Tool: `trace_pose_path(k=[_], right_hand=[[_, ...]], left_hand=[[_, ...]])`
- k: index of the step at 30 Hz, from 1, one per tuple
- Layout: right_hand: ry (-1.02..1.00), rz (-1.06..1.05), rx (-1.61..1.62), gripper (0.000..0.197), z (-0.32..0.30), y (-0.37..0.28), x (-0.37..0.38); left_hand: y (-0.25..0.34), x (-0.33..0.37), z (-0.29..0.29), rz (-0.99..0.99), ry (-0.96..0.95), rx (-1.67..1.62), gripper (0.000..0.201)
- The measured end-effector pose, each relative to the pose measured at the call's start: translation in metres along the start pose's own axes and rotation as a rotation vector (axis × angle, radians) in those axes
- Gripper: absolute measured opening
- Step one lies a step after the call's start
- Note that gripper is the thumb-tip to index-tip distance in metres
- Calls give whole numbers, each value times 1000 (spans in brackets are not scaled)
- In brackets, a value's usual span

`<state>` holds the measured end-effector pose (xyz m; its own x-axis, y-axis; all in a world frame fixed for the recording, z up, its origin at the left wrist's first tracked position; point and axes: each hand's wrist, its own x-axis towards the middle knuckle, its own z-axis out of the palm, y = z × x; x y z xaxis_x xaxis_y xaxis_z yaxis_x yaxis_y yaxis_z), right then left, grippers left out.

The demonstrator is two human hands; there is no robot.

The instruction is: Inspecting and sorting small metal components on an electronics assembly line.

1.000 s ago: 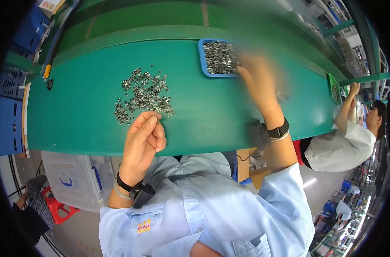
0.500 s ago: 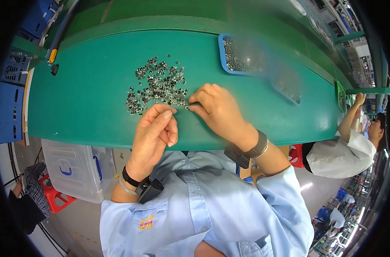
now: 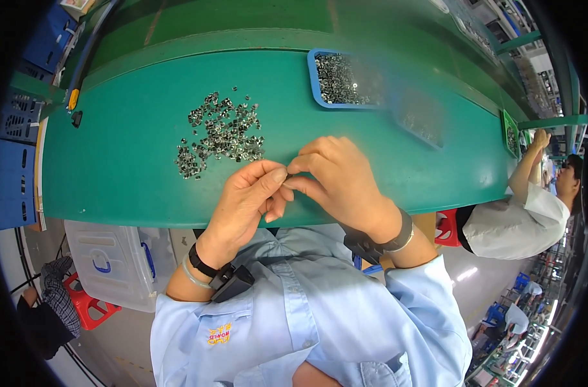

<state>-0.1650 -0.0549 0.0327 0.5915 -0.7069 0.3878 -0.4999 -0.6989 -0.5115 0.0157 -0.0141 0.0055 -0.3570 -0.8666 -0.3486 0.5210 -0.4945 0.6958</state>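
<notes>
My left hand [image 3: 247,201] and my right hand [image 3: 338,182] meet fingertip to fingertip just over the near part of the green tabletop [image 3: 139,193]. Each pinches with thumb and forefinger, and whatever lies between the tips is too small and covered to make out. Beyond the left hand spreads a loose pile of small shiny metal parts [image 3: 224,132], silver and black. Neither hand touches that pile.
A blue tray [image 3: 315,84] filled with similar small parts stands at the back, partly blurred. Further right is a green tray [image 3: 510,132] near a seated co-worker [image 3: 517,222]. A clear plastic box [image 3: 110,258] stands below the table's left edge.
My right hand has left the pile's near edge, and the fingertips of both hands have come together. The pile and blue tray appear shifted slightly left in the view.
</notes>
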Motion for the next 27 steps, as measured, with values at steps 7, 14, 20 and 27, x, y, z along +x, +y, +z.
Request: trace_pose_path(k=[7,14,20,27], right_hand=[[26,21,58,23,4,1,-8],[30,-4,97,22,6,-7,-10],[42,-22,110,19,5,-9,-11],[101,-22,135,18,9,-6,-12]], left_hand=[[0,-4,0,-19,-19,11,20],[-1,-7,-5,-39,-57,-27,18],[-1,-11,-5,-3,-6,35,17],[1,-13,4,19,12,-43,16]])
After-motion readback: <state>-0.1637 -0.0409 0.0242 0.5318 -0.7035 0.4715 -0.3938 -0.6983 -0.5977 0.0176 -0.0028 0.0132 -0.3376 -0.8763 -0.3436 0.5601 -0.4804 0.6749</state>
